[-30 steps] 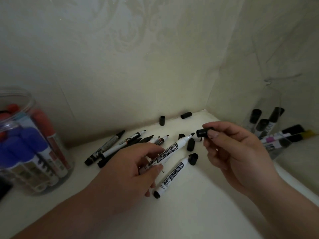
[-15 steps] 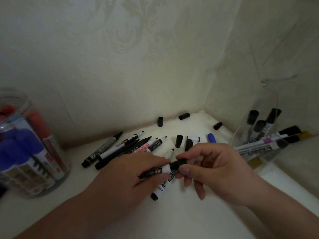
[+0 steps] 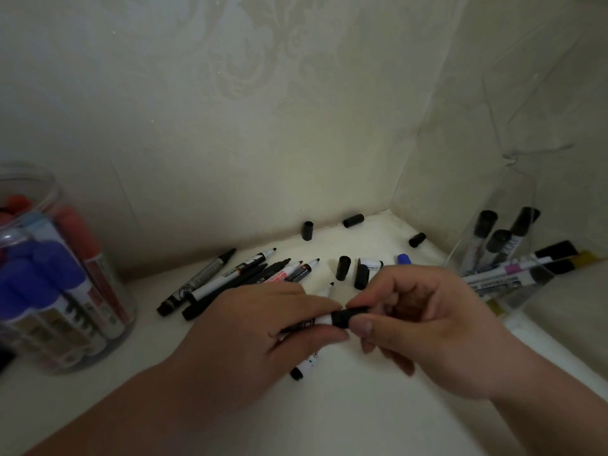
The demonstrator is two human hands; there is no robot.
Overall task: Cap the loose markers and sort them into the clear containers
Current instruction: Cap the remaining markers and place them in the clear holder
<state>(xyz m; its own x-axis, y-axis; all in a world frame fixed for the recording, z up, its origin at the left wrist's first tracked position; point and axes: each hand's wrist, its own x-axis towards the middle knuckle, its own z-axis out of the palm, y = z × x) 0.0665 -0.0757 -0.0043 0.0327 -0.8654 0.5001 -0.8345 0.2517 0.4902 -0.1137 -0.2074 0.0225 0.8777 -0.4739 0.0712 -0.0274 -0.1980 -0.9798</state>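
Worktop [image 3: 345, 419], clear jar [image 3: 52, 189] at left, clear container [image 3: 513, 205] at right; left hand [image 3: 243, 337] curls its grip round a white marker [image 3: 324, 320] just above the worktop, right hand [image 3: 437, 327] pinches its black cap [image 3: 348, 315], loose markers [image 3: 230, 274] lie behind

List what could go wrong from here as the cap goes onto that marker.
1. The right hand pinches the cap, and fingers hide the joint, so it may not seat fully on the marker that the left hand grips.
2. Uncapped markers lie just beyond the left hand; a brush could smear ink or roll them.
3. Loose caps nearby could get knocked away.
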